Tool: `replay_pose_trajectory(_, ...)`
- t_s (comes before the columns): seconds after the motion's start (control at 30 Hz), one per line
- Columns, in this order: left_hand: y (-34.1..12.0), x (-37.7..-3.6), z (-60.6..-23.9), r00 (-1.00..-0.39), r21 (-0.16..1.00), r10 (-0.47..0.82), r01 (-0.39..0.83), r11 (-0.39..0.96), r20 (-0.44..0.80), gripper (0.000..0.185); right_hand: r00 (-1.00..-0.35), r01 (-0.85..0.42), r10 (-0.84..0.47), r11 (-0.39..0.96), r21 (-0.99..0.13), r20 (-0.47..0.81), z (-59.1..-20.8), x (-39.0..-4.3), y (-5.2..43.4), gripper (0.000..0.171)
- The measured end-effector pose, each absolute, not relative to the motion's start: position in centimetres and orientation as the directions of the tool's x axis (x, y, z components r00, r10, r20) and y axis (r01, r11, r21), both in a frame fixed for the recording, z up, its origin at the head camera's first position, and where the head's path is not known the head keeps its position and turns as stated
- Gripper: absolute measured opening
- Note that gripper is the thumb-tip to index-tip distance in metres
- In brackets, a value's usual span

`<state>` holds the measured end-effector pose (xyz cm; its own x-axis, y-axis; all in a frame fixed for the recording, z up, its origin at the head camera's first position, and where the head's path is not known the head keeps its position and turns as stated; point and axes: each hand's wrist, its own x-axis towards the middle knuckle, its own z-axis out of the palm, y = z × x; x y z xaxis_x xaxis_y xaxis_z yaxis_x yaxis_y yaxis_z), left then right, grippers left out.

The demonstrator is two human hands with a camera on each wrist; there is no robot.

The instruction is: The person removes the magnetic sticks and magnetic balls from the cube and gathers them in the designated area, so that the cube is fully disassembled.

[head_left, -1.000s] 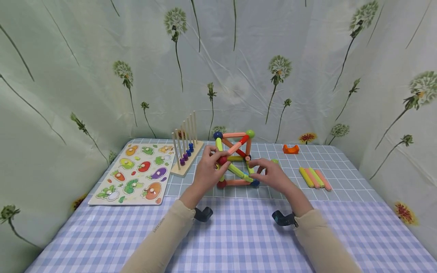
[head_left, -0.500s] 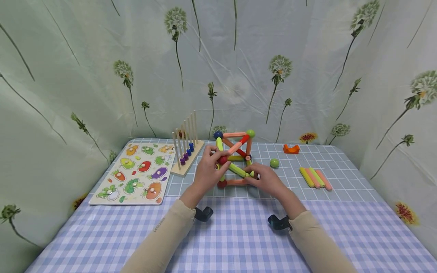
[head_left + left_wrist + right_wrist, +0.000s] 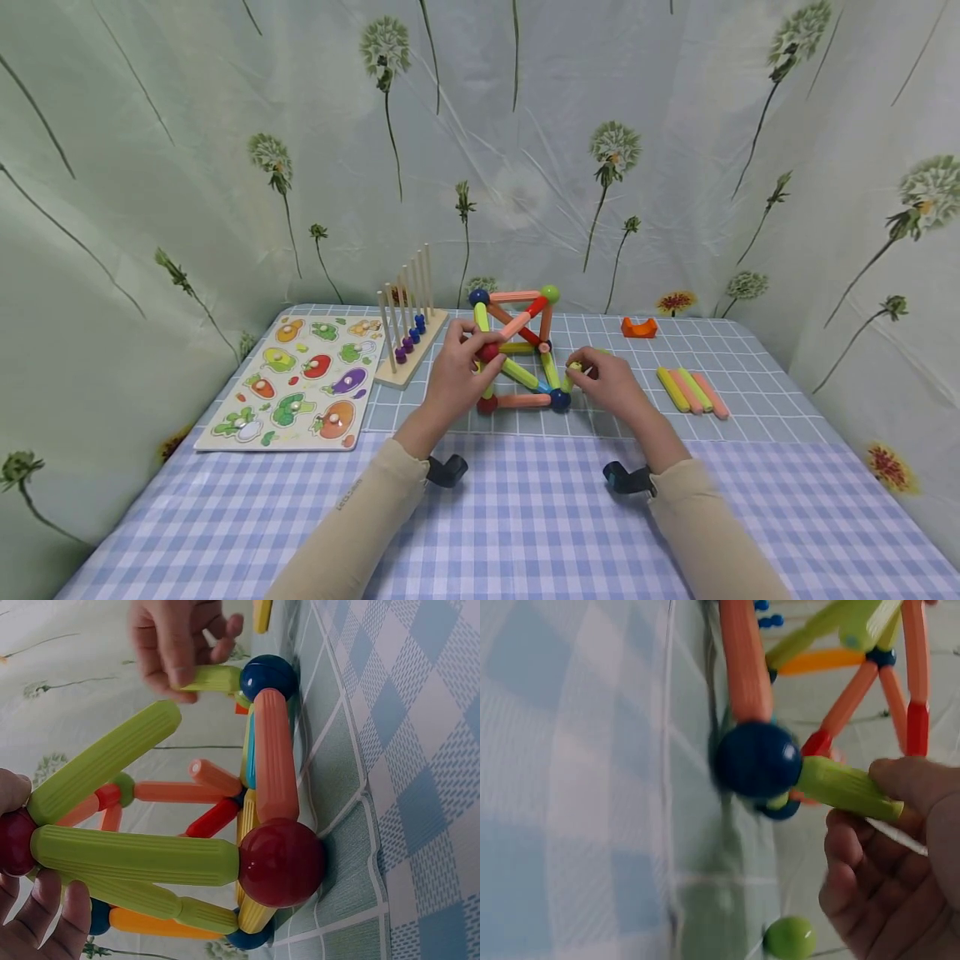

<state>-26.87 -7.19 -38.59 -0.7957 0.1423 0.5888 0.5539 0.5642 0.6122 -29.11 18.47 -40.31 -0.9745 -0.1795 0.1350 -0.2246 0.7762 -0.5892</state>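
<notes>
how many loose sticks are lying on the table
4, in a row right of the right hand: yellow stick, inner pink stick, lime stick, outer pink stick. Others may be hidden.

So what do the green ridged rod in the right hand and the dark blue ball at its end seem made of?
Green ridged rod: probably moulded plastic, satin, judging by its even ridges. Dark blue ball: glossy, likely plastic, showing bright highlights.
</notes>
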Motion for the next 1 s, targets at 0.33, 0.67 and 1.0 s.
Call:
replay_pose_trajectory(0.33, -7.2, -26.9, -38.6, -0.793, 0.606, 0.138, 0.552, 0.573, 0.593, 0.023, -0.989, -0.019, -0.105, 0.775, -0.631, -0.100, -42.0, -30.1, 20.7, 0.023)
replay_pose_trajectory(0.67, -7.1, -26.9, -38.6, -0.788, 0.590, 0.140, 0.553, 0.588, 0.600, 0.023, -0.991, -0.031, -0.102, 0.799, -0.601, -0.084, -41.9, -30.0, 20.7, 0.024)
replay_pose_trajectory(1.0, -7.2, -26.9, -38.6, -0.788, 0.579, 0.149, 0.553, 0.600, 0.598, 0.023, -0.949, -0.225, -0.315, 0.735, -0.639, -0.028, -39.4, -29.1, 20.1, 0.013)
